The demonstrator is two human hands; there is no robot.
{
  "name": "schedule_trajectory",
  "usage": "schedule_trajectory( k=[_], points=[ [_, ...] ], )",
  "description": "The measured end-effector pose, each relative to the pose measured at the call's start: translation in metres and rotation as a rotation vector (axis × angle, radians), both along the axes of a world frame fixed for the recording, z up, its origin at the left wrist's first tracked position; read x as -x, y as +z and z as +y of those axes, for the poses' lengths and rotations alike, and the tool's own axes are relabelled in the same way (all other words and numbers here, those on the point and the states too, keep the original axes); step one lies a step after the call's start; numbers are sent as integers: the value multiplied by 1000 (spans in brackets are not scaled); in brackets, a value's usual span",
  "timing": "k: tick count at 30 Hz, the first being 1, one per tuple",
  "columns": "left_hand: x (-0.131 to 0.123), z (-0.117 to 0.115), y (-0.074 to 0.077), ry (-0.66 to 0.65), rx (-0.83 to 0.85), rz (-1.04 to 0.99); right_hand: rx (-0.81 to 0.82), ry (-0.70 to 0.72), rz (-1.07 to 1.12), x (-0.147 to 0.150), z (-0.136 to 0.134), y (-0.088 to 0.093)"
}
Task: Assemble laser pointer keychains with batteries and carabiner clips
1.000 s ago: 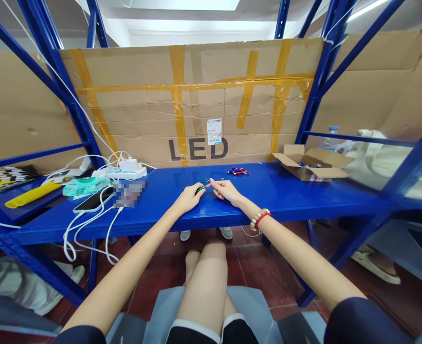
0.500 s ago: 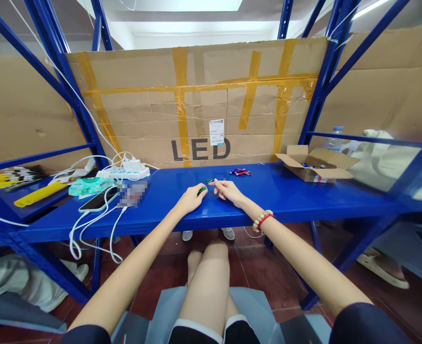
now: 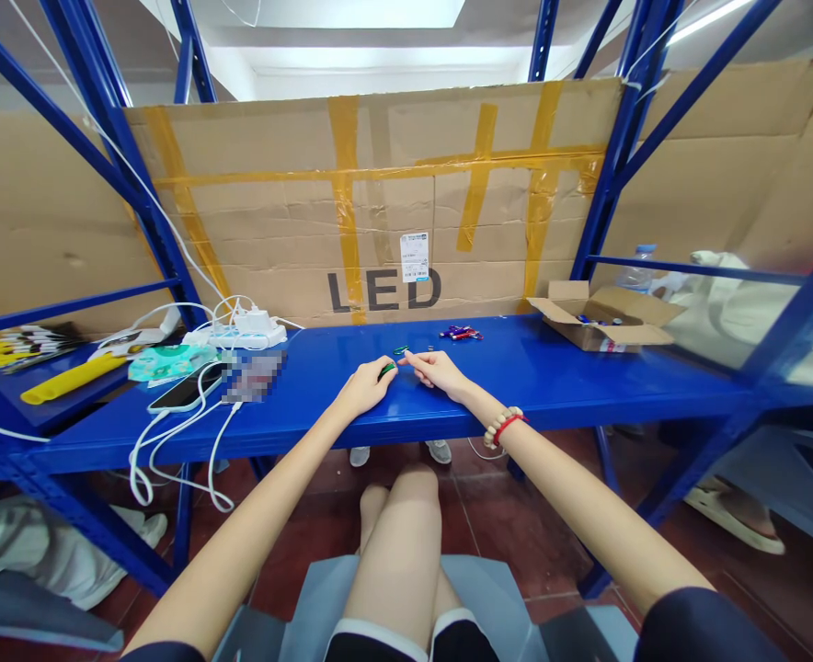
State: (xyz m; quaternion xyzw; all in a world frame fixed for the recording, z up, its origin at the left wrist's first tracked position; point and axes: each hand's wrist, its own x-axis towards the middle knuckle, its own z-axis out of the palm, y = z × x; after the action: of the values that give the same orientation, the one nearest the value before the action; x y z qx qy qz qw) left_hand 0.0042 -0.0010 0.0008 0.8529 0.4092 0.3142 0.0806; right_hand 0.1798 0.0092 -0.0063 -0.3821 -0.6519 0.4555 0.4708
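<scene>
Beads (image 3: 501, 428) ringed the wrist (image 3: 476, 401) of the right hand (image 3: 439, 371), whose hold I couldn't tell. The left hand (image 3: 366, 386) pinched a glossy green piece (image 3: 386, 370) over the smooth blue table (image 3: 537, 382), with red-purple pieces (image 3: 460, 334) and creased cardboard (image 3: 275, 230) beyond.

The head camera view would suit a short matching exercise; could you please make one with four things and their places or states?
Things:
1. left hand
2. open cardboard box
3. phone
4. white label

Places or states:
A. on the right side of the blue table
B. holding a small green item
C. on the cardboard panel, by the printed letters
D. with a white cable across it

Pairs: 1-B; 2-A; 3-D; 4-C
</scene>
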Motion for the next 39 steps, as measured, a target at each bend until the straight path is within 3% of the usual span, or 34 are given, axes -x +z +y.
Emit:
schedule_trajectory(
  k=[39],
  points=[
    [0,-2,3,36,-39,-43,4,-16,51,-1,4,-2]
  ],
)
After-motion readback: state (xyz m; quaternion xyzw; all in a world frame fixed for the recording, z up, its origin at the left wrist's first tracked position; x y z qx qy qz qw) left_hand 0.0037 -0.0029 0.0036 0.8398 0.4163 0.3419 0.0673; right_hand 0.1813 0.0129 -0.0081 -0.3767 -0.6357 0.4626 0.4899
